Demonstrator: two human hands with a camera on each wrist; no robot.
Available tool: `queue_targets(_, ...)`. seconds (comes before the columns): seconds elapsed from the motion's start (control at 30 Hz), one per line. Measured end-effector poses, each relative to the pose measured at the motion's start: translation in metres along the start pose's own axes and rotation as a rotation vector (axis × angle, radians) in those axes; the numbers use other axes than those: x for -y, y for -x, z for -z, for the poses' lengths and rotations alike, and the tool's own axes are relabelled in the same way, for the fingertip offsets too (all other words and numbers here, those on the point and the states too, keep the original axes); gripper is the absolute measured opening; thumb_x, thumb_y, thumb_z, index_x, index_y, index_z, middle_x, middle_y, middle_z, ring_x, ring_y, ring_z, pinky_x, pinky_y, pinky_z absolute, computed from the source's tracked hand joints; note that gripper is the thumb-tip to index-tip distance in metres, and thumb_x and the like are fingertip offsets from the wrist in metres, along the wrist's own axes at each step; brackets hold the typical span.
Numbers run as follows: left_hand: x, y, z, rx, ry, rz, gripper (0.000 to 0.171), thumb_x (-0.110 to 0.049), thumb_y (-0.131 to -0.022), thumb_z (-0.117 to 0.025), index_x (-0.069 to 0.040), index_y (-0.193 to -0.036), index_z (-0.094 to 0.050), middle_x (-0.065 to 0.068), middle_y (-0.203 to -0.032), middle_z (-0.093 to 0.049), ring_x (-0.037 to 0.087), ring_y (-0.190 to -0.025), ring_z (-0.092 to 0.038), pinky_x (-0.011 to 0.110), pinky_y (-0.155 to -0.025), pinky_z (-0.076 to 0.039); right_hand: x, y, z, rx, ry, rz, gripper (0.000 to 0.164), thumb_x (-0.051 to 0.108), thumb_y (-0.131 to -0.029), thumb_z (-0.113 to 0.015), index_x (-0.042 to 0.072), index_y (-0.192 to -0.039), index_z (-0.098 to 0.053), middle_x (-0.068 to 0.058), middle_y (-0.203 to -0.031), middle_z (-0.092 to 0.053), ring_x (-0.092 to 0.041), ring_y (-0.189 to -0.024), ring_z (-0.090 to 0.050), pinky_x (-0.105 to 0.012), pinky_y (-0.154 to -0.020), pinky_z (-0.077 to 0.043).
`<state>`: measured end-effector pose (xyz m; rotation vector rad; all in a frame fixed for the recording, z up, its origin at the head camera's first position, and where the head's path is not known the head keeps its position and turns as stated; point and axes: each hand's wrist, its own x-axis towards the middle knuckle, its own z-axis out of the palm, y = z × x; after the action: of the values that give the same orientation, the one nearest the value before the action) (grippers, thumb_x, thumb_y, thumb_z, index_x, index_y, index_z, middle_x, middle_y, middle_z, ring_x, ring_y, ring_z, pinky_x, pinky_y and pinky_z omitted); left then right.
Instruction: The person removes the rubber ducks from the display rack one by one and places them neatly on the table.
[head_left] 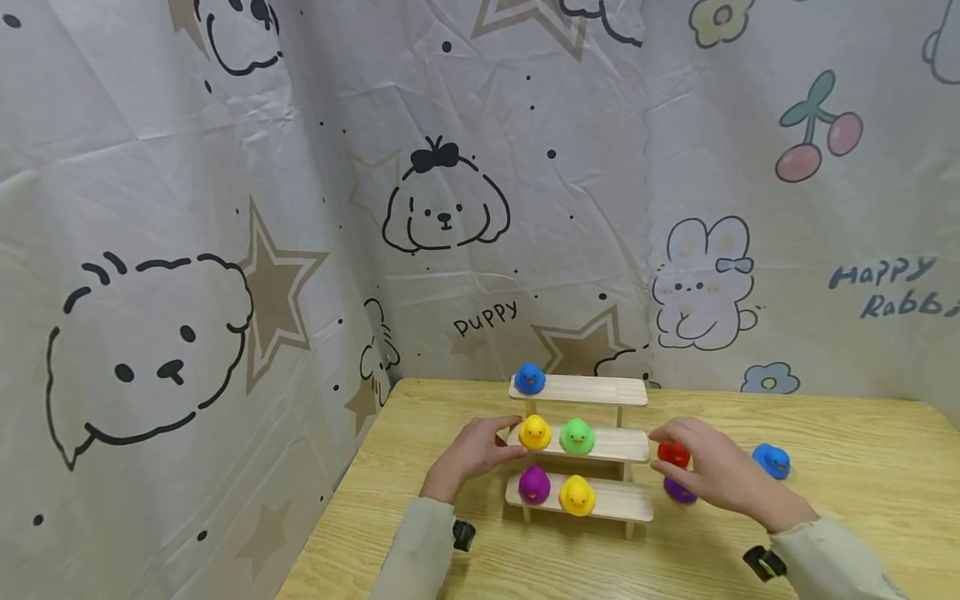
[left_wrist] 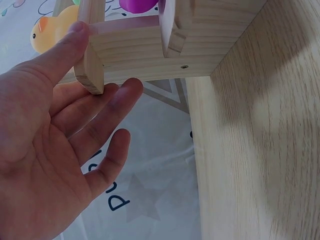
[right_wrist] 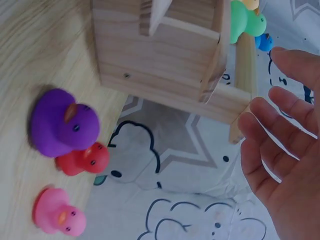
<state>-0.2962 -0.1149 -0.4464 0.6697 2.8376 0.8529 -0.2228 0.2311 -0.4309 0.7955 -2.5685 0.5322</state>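
Observation:
A three-tier wooden shelf point(head_left: 622, 446) carries small rubber ducks. My left hand point(head_left: 477, 447) grips the left end of its middle tier, thumb at the front edge and fingers behind. Beside the thumb sits a yellow duck point(head_left: 535, 433), with a green duck point(head_left: 577, 437) to its right. The bottom tier bears a purple duck point(head_left: 534, 486) and another yellow duck point(head_left: 577, 497); a blue duck point(head_left: 530, 379) sits on the top tier. My right hand point(right_wrist: 295, 135) holds nothing, fingers spread near the shelf's right end.
Right of the shelf, a red duck point(right_wrist: 82, 159), a purple duck point(right_wrist: 62, 122) and a pink duck point(right_wrist: 59, 212) stand on the wooden table point(head_left: 862, 467). Another blue duck point(head_left: 772, 461) lies farther right. A printed curtain point(head_left: 465, 100) hangs behind and at the left.

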Motion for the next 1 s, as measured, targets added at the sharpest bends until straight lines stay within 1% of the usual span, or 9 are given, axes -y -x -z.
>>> queue_targets(0.13,0.001,0.000,-0.001,0.001,-0.002,0.005,0.059,-0.044,-0.086,-0.066,-0.016,-0.136,-0.053,0.005,-0.127,-0.059,0.013,-0.088,-0.062,0.028,-0.076,-0.051,0.007,-0.006,-0.001,-0.009,-0.005,0.011,0.027,0.021,-0.079,-0.078,0.010,-0.101,-0.067,0.003,-0.096,-0.062,-0.014,-0.087,-0.059,-0.033,-0.071,-0.053)
queue_targets(0.33,0.001,0.000,-0.001,0.002,-0.007,0.007,0.059,-0.044,-0.086,-0.066,-0.016,-0.137,-0.052,0.005,-0.128,-0.059,0.012,-0.088,-0.062,0.028,-0.076,-0.051,0.017,-0.015,-0.001,-0.015,-0.014,0.037,0.026,0.023,-0.081,-0.076,0.010,-0.102,-0.066,0.000,-0.101,-0.063,-0.020,-0.093,-0.060,-0.039,-0.077,-0.052)
queue_targets(0.43,0.001,0.000,-0.001,0.003,-0.006,0.006,0.059,-0.043,-0.087,-0.066,-0.016,-0.137,-0.052,0.006,-0.128,-0.059,0.012,-0.088,-0.062,0.028,-0.076,-0.051,0.021,-0.020,-0.002,-0.039,-0.013,0.073,0.028,0.022,-0.079,-0.077,0.010,-0.102,-0.066,0.000,-0.101,-0.063,-0.018,-0.093,-0.060,-0.039,-0.078,-0.051)
queue_targets(0.6,0.000,0.000,-0.001,0.001,-0.007,0.009,0.059,-0.044,-0.087,-0.065,-0.016,-0.137,-0.052,0.005,-0.128,-0.058,0.011,-0.087,-0.062,0.027,-0.076,-0.051,0.026,-0.029,-0.005,-0.085,-0.018,0.138,0.031,0.019,-0.076,-0.080,0.010,-0.102,-0.064,0.001,-0.099,-0.062,-0.015,-0.089,-0.059,-0.036,-0.075,-0.052)
queue_targets(0.67,0.000,0.000,-0.001,-0.002,-0.009,0.005,0.059,-0.043,-0.087,-0.066,-0.016,-0.137,-0.052,0.006,-0.127,-0.059,0.011,-0.086,-0.062,0.027,-0.075,-0.051,0.028,-0.033,-0.006,-0.082,-0.025,0.138,0.032,0.019,-0.076,-0.080,0.010,-0.102,-0.064,0.000,-0.099,-0.062,-0.015,-0.089,-0.059,-0.036,-0.076,-0.051)
queue_targets(0.77,0.001,-0.001,-0.002,-0.002,-0.011,0.006,0.059,-0.043,-0.087,-0.066,-0.016,-0.137,-0.052,0.005,-0.127,-0.059,0.010,-0.086,-0.062,0.026,-0.075,-0.051,0.032,-0.038,-0.008,-0.057,-0.031,0.124,0.031,0.020,-0.078,-0.079,0.009,-0.103,-0.064,-0.002,-0.101,-0.063,-0.019,-0.092,-0.060,-0.039,-0.078,-0.051)
queue_targets(0.87,0.002,-0.001,-0.002,0.000,-0.003,0.012,0.059,-0.044,-0.086,-0.066,-0.016,-0.137,-0.052,0.005,-0.127,-0.059,0.010,-0.085,-0.061,0.026,-0.074,-0.051,0.035,-0.042,-0.011,-0.037,-0.031,0.117,0.031,0.021,-0.079,-0.077,0.009,-0.104,-0.065,-0.002,-0.101,-0.062,-0.019,-0.092,-0.059,-0.039,-0.079,-0.051)
queue_targets(1.0,0.001,-0.001,-0.002,-0.002,0.006,0.018,0.059,-0.044,-0.086,-0.066,-0.016,-0.137,-0.052,0.005,-0.127,-0.059,0.010,-0.086,-0.061,0.026,-0.074,-0.051,0.035,-0.048,-0.015,-0.052,-0.015,0.150,0.035,0.023,-0.078,-0.079,0.008,-0.107,-0.065,0.000,-0.099,-0.060,-0.016,-0.088,-0.059,-0.036,-0.076,-0.051)
